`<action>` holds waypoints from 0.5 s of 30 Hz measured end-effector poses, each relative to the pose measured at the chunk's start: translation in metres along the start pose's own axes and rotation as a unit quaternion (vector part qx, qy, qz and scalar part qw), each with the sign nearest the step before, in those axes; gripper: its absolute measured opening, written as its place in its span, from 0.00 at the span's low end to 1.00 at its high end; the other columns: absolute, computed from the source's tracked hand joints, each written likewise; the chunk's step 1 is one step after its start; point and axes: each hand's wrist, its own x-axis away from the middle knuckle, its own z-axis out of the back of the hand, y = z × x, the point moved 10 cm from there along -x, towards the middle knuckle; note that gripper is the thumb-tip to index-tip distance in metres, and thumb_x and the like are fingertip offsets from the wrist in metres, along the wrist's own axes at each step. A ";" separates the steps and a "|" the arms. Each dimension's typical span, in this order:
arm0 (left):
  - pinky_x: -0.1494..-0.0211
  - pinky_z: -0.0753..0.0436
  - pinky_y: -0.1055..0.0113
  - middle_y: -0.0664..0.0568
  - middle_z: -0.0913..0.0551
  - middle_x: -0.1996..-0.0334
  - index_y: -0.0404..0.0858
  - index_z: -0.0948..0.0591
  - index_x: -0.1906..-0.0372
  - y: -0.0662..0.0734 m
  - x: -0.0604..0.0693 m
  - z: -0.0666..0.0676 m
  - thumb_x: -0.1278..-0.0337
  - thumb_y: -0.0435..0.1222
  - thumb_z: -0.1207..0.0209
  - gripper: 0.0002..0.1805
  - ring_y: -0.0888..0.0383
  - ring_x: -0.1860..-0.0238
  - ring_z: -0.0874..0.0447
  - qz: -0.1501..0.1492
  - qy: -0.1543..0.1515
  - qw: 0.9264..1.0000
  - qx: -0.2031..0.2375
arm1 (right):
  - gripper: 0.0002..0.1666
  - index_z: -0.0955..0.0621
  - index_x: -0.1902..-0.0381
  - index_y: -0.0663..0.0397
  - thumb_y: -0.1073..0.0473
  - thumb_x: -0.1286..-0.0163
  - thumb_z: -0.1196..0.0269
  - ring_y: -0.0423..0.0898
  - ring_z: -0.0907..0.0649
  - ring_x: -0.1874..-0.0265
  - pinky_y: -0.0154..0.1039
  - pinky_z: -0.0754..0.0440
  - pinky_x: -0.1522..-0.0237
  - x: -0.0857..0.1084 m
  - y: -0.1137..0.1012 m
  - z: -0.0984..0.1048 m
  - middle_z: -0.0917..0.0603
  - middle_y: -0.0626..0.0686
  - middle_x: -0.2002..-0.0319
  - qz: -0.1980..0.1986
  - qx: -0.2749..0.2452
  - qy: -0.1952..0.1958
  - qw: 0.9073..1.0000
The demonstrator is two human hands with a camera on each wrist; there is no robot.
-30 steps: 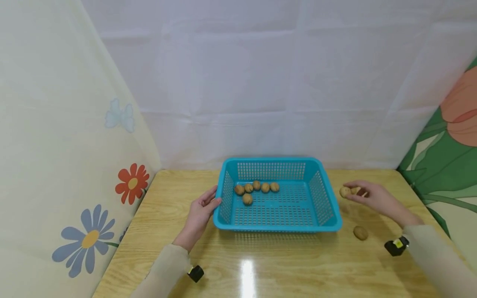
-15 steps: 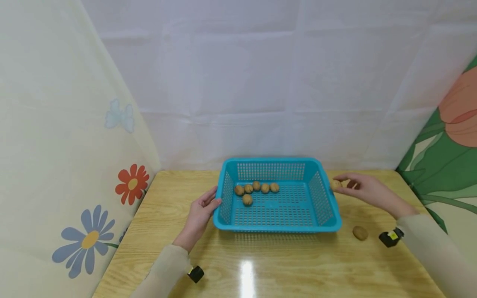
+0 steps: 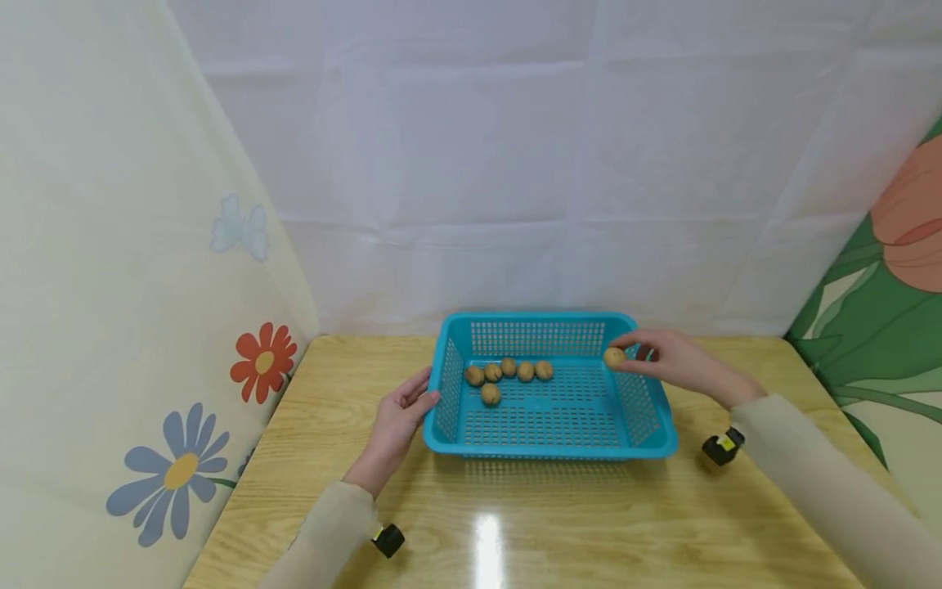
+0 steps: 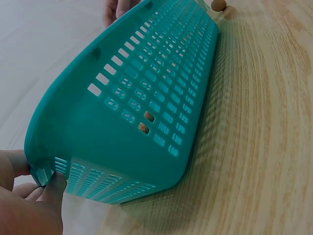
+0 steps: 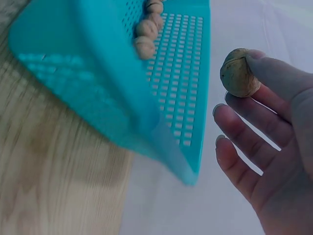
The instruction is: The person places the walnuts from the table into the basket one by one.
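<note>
my right hand (image 3: 680,360) pinches a walnut (image 3: 614,357) near the basket (image 3: 548,451) holding six others (image 3: 526,371); my left hand (image 3: 393,421) grips its left rim (image 3: 434,421).

Your basket (image 3: 550,451) is bright blue, patterned with rows of small rectangular holes; the walnuts (image 3: 491,395) in it are brown, your held walnut (image 3: 614,357) paler tan; the table (image 3: 574,523) shows yellowish wood grain; your sleeves (image 3: 809,483) are beige; the back cloth (image 3: 471,164) is plain whitish lilac; the left cloth (image 3: 110,245) is cream, with a red flower (image 3: 263,361) and a grey-blue flower (image 3: 180,472), both yellow-centred.
</note>
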 end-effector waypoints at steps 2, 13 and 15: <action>0.40 0.15 0.68 0.39 0.26 0.28 0.37 0.31 0.22 0.000 0.000 0.000 0.25 0.31 0.41 0.30 0.45 0.29 0.25 0.000 0.000 1.000 0.000 | 0.25 0.17 0.36 0.52 0.47 0.25 0.33 0.41 0.19 0.63 0.40 0.18 0.64 -0.008 -0.006 -0.003 0.14 0.48 0.54 0.011 -0.001 -0.002 1.000; 0.41 0.15 0.68 0.40 0.26 0.28 0.38 0.31 0.23 0.000 0.000 0.001 0.25 0.31 0.41 0.30 0.46 0.30 0.25 -0.003 0.002 1.000 -0.003 | 0.28 0.18 0.34 0.51 0.45 0.26 0.32 0.42 0.17 0.59 0.42 0.17 0.61 -0.051 -0.024 -0.034 0.15 0.54 0.42 0.032 -0.045 -0.036 0.998; 0.40 0.15 0.67 0.40 0.26 0.28 0.38 0.31 0.23 -0.001 0.000 0.002 0.25 0.31 0.41 0.30 0.45 0.30 0.25 -0.002 0.003 1.000 -0.003 | 0.28 0.18 0.34 0.52 0.46 0.27 0.31 0.44 0.16 0.58 0.43 0.16 0.59 -0.059 -0.027 -0.041 0.15 0.55 0.40 0.036 -0.050 -0.042 0.997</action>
